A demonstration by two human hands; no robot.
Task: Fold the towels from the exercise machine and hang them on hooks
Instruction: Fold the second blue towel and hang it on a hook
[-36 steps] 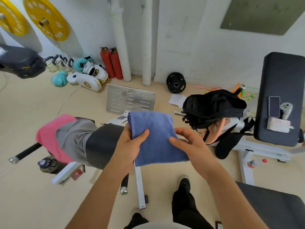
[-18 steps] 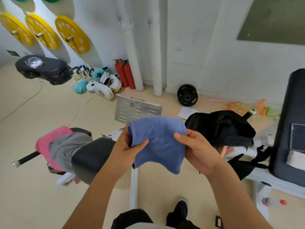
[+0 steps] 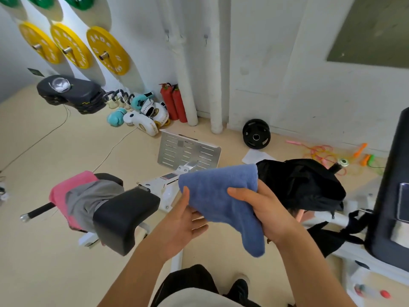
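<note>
A folded blue towel (image 3: 221,196) hangs in mid-air with one corner drooping down, while a pink towel (image 3: 59,196) and a grey towel (image 3: 88,200) lie draped, overlapping, over the exercise machine's black pad (image 3: 124,218).

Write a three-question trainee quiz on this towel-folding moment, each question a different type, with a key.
1. True or false: the right hand has a grip on the blue towel.
2. Which towel lies over the grey towel on the machine pad? A pink B green C white
3. Fill in: the left hand is ___, fingers spread under the towel.

Key: 1 true; 2 A; 3 open
</note>
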